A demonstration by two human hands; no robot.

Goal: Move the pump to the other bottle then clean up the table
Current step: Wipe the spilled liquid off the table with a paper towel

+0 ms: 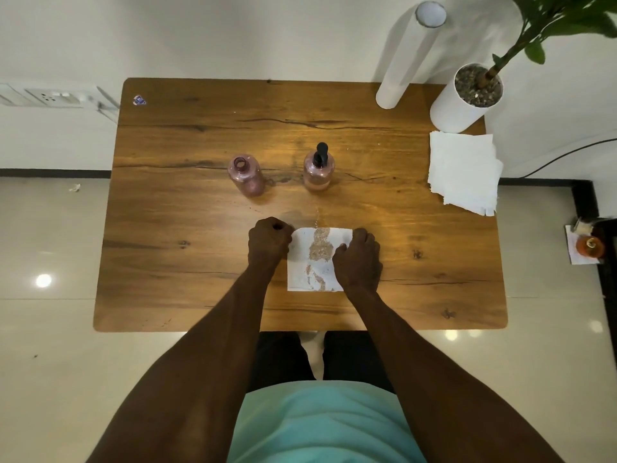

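Two pink glass bottles stand mid-table. The left bottle [246,175] has an open neck with no pump. The right bottle [319,172] carries the black pump [321,153] and holds some liquid at its base. Nearer to me, a white paper napkin [315,259] lies flat on the wooden table [187,262], with a brownish wet stain down its middle. My left hand [269,240] pinches its top left corner. My right hand [359,259] grips its right edge. A faint wet smear shows on the wood just beyond the napkin.
A stack of white napkins [464,172] lies at the right edge. Behind it stand a white plant pot [464,98] and a tall white cylinder [407,58]. A small sticker [139,100] sits at the back left corner. Tiled floor surrounds the table.
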